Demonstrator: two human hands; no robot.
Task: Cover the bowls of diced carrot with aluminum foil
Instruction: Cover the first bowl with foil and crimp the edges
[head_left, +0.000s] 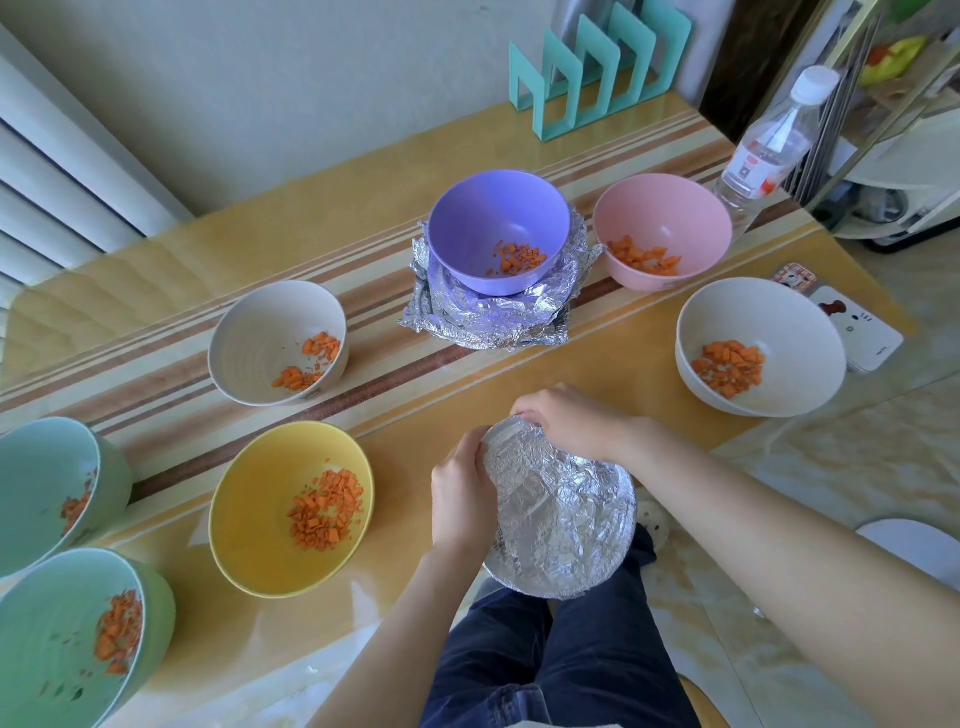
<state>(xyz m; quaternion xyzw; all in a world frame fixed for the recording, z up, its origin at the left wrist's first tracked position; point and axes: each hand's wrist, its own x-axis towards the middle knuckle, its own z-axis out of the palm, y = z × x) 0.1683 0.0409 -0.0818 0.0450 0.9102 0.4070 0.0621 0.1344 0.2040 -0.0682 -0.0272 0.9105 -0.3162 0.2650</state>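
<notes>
A foil-covered bowl (563, 512) sits at the near table edge, its top fully wrapped in crinkled aluminum foil. My left hand (460, 493) grips its left side, fingers curled on the foil. My right hand (566, 421) grips the far rim, fingers bent over the foil. Open bowls of diced carrot stand around: yellow bowl (291, 506), a beige bowl (278, 340), purple bowl (498, 231) resting on a stack of foil sheets (483, 317), pink bowl (662, 228), white bowl (758, 345), and two green bowls (49, 486) (78, 634) at the left.
A clear plastic bottle (774, 137) stands at the far right. A teal rack (597, 67) is against the wall. A white device (857, 332) lies beside the white bowl. My legs in dark trousers (561, 660) are below the table edge.
</notes>
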